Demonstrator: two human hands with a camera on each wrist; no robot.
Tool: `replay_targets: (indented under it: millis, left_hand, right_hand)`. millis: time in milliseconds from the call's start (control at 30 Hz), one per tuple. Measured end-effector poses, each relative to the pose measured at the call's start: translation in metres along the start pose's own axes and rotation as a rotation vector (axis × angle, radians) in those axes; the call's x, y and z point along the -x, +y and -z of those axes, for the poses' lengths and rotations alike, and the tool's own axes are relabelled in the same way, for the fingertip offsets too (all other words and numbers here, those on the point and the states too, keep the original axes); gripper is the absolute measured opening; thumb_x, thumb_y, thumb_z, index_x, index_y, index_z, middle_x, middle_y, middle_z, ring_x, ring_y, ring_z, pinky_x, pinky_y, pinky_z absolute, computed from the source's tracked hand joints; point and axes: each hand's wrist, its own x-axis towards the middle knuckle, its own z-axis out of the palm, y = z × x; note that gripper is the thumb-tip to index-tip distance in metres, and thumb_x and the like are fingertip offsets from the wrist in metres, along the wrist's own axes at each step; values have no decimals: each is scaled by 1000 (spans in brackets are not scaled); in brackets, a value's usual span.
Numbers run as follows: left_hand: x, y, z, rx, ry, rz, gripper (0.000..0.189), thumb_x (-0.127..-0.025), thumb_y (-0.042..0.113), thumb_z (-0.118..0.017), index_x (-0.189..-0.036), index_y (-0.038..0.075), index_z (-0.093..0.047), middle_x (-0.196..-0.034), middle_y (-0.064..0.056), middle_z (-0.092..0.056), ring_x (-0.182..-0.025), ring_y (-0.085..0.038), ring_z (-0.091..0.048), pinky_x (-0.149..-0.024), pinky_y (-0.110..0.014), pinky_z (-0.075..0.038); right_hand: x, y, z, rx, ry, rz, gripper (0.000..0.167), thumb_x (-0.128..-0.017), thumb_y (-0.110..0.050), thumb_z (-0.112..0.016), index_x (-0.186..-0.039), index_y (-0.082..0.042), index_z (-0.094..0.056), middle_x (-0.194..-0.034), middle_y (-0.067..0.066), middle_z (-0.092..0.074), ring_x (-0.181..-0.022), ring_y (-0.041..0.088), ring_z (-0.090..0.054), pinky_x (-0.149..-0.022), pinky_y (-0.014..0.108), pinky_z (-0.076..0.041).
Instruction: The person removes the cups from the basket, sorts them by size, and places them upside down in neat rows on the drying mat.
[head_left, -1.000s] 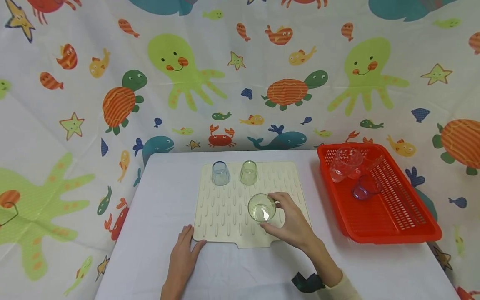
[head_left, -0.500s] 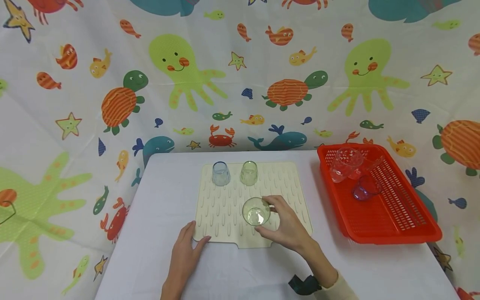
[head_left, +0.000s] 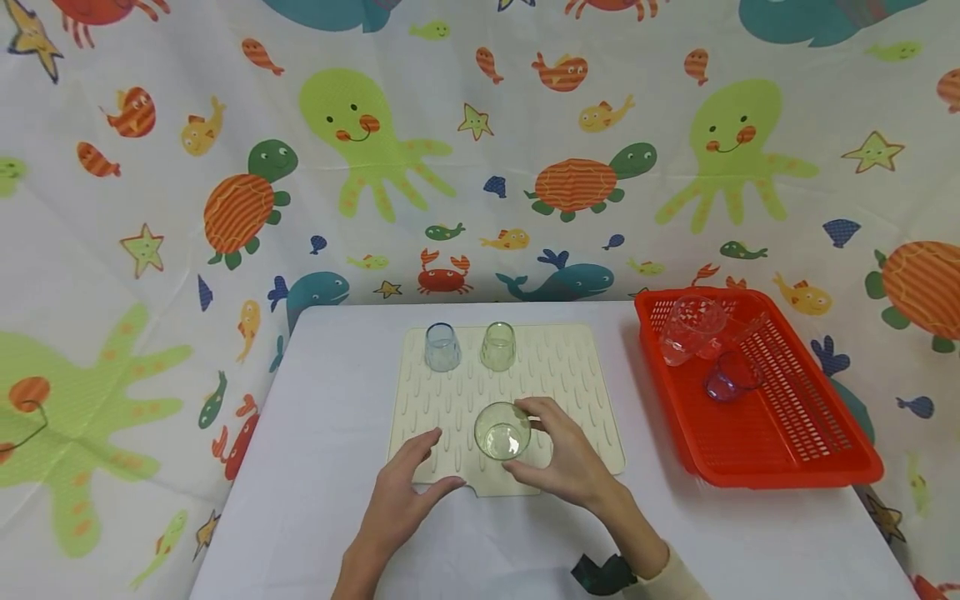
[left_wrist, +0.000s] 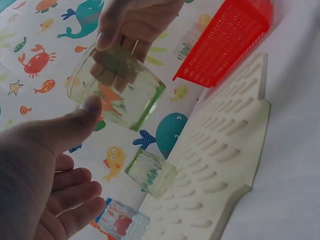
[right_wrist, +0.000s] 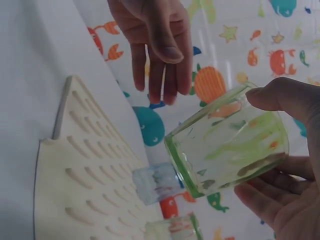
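Note:
My right hand (head_left: 564,454) holds a clear, green-tinted drinking glass (head_left: 502,431) over the front half of a cream ridged drying mat (head_left: 577,350). In the right wrist view, thumb and fingers grip the glass (right_wrist: 230,145) by its sides. My left hand (head_left: 405,492) is just left of it, above the mat's front left corner, holding nothing; its thumb and fingers are spread apart. In the left wrist view, its thumb overlaps the edge of the glass (left_wrist: 117,87). A blue-tinted glass (head_left: 442,348) and another green-tinted glass (head_left: 498,347) stand along the mat's back edge.
To the right, a red plastic basket (head_left: 780,467) contains a purple-tinted glass (head_left: 731,377) and clear glassware (head_left: 690,329). A white cloth covers the table (head_left: 330,383). Behind it hangs a curtain (head_left: 480,250) printed with sea animals.
My right hand has carried the glass left and slightly toward me. My left hand has left the mat's front left corner and moved right, toward the glass, with its fingers spread.

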Motion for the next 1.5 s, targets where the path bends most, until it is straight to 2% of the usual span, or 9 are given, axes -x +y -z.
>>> replay_targets:
  millis: [133,433,667,800,1000,1133,1333,1500]
  left_hand:
    - [-10,11,-2,89,-50,-31,76,-73,36,-89,-139,15,-58,-138,-3,-63,-126,-19,-63,-98,-29,-61]
    - [-25,27,-3,213,-131,-104,80,-74,37,-89,-144,21,-52,-141,2,-60,-128,-19,-61,-98,-31,-61]
    - [-29,30,-2,205,-146,-131,80,-73,38,-89,-142,16,-55,-136,4,-62,-116,-18,-68,-94,-29,-63]
    - [-31,31,-1,192,-155,-133,80,-73,39,-90,-141,15,-55,-134,5,-63,-114,-15,-68,-93,-29,-63]
    - [-32,31,-1,166,-140,-167,78,-73,36,-90,-139,12,-57,-130,1,-65,-110,-16,-68,-87,-36,-65]
    - [-33,32,0,162,-133,-168,76,-73,35,-91,-138,12,-58,-130,0,-66,-112,-18,-68,-88,-32,-65]
    - [-34,33,3,136,-110,-188,76,-72,35,-91,-136,10,-59,-128,-1,-67,-109,-18,-68,-86,-30,-65]
    - [-36,35,6,138,-101,-178,76,-73,35,-91,-138,12,-58,-128,0,-66,-113,-16,-67,-90,-28,-64]
  right_hand:
    - [1,0,-4,-17,-9,23,77,-71,-18,-90,-138,-9,-53,-133,3,-59,-120,18,-61,-98,36,-62]
    - [3,2,-9,-93,-44,94,73,-74,-16,-88,-137,-8,-52,-132,5,-60,-120,19,-61,-99,34,-62]
    - [3,2,-10,-104,-58,125,72,-77,-20,-88,-137,-8,-52,-131,4,-60,-121,18,-61,-97,35,-62]
    - [3,3,-10,-97,-61,131,71,-77,-20,-88,-137,-8,-52,-132,4,-60,-121,18,-61,-97,35,-62]
    - [3,3,-10,-110,-64,130,72,-78,-21,-88,-139,-8,-52,-133,4,-60,-121,18,-61,-98,34,-62]
    - [3,3,-11,-120,-67,132,72,-79,-23,-87,-140,-7,-51,-133,6,-60,-121,18,-61,-98,35,-62]
    - [5,4,-11,-148,-90,87,80,-77,-19,-89,-143,-5,-47,-137,3,-58,-126,19,-59,-102,32,-60]
    - [8,14,-19,-169,-113,60,82,-76,-18,-90,-146,-13,-46,-138,1,-57,-127,20,-57,-100,32,-60]
